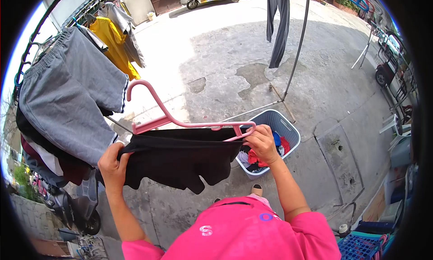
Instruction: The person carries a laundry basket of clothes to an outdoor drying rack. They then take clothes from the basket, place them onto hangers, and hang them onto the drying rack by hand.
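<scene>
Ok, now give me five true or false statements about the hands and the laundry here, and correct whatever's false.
1. The left hand grips the black garment. True.
2. The hanger is green. False: it is pink.
3. The basket has clothes in it. True.
4. The yellow shirt lies in the basket. False: it hangs at the upper left of the picture.
5. The right hand is at one end of the hanger. True.
</scene>
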